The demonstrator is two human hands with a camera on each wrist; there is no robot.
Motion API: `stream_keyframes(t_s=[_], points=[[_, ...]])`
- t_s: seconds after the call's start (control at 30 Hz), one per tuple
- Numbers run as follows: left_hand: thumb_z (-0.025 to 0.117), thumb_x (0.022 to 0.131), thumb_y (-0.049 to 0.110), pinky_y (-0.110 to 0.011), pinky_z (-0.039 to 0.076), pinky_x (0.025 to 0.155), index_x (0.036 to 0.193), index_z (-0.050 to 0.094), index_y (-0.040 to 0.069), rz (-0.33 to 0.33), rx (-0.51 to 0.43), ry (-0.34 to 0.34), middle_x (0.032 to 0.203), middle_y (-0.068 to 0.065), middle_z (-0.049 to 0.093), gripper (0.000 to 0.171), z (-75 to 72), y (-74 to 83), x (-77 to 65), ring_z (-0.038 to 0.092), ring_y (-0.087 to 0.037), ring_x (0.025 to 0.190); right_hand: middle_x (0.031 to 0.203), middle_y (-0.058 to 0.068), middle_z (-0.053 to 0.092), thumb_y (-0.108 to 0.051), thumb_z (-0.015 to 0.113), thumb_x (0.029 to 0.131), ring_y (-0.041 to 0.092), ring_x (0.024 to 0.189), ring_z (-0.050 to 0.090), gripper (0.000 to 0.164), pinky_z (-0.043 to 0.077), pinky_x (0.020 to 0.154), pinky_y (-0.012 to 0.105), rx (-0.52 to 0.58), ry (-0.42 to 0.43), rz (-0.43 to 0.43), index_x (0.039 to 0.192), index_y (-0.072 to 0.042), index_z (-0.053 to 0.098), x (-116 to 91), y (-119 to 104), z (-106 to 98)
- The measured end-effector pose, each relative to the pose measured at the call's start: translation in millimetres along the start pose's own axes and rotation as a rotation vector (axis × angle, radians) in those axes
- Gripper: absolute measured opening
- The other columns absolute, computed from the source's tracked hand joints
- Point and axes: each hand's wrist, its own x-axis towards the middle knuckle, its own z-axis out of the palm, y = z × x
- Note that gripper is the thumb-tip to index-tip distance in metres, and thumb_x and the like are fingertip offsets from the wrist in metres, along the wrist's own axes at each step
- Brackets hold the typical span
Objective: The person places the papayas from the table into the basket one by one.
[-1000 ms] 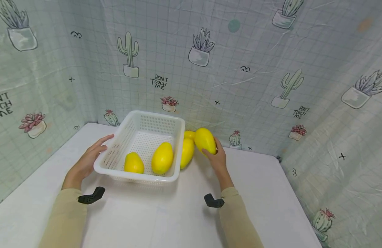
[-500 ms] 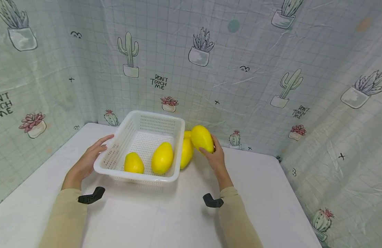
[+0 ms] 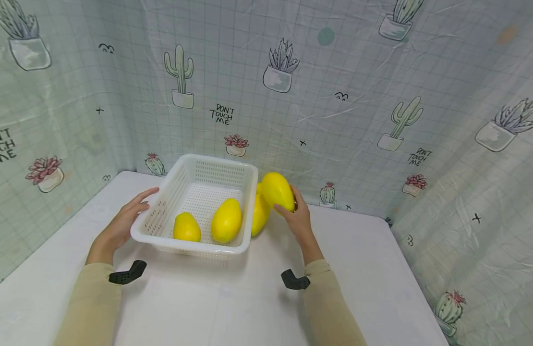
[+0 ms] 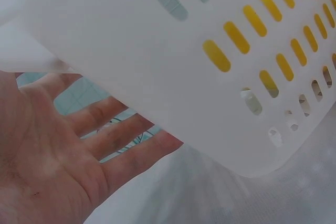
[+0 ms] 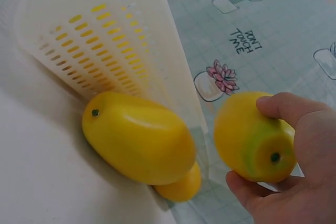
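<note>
In the head view my right hand (image 3: 298,221) grips a yellow mango (image 3: 277,191) above the table, just right of the white plastic basket (image 3: 193,246). The right wrist view has thumb and fingers on either side of this mango (image 5: 236,124), its greenish stem end showing. Below it, one mango (image 5: 139,137) lies against the basket's outer wall, and another mango (image 5: 181,186) peeks out behind. Two more mangoes, one left (image 3: 187,228) and one right (image 3: 226,220), lie inside the basket. My left hand (image 3: 119,228) touches the basket's left side with extended fingers (image 4: 121,137).
The basket stands on a white table (image 3: 223,307) near its back edge. A curtain (image 3: 309,110) printed with cacti hangs behind and along the sides. A black device (image 3: 129,272) sits at the left wrist and another black device (image 3: 295,279) at the right.
My right hand has moved a little left and up with the mango, closer to the basket's right rim. The left hand and basket have stayed put.
</note>
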Motion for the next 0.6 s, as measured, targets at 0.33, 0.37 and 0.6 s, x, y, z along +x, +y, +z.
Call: stream_keyframes(t_s=[0.33, 0.37, 0.6], points=[[0.029, 0.103, 0.046, -0.018, 0.051, 0.086, 0.154, 0.016, 0.04, -0.011, -0.001, 0.002, 0.163, -0.011, 0.016, 0.053, -0.3, 0.0, -0.2, 0.044, 0.003, 0.113, 0.151, -0.002, 0.039, -0.033, 0.074, 0.083, 0.027, 0.133, 0.044, 0.078, 0.042, 0.107, 0.048, 0.001, -0.022, -0.029, 0.15, -0.031, 0.033, -1.6, -5.0, 5.1], [0.029, 0.103, 0.045, -0.018, 0.051, 0.086, 0.154, 0.016, 0.04, -0.012, -0.001, 0.001, 0.163, -0.011, 0.016, 0.053, -0.4, 0.0, -0.3, 0.044, 0.003, 0.113, 0.151, -0.002, 0.039, -0.033, 0.074, 0.083, 0.027, 0.133, 0.044, 0.078, 0.042, 0.107, 0.048, 0.004, -0.024, -0.034, 0.15, -0.03, 0.033, -1.7, -5.5, 5.6], [0.03, 0.103, 0.046, -0.018, 0.052, 0.086, 0.154, 0.016, 0.04, -0.007, -0.002, -0.003, 0.163, -0.012, 0.015, 0.053, -0.7, 1.1, -1.3, 0.044, 0.003, 0.113, 0.152, 0.002, 0.039, -0.031, 0.073, 0.084, 0.028, 0.134, 0.043, 0.078, 0.04, 0.109, 0.048, -0.005, -0.021, -0.058, 0.15, -0.027, 0.033, -4.0, -9.3, 8.8]])
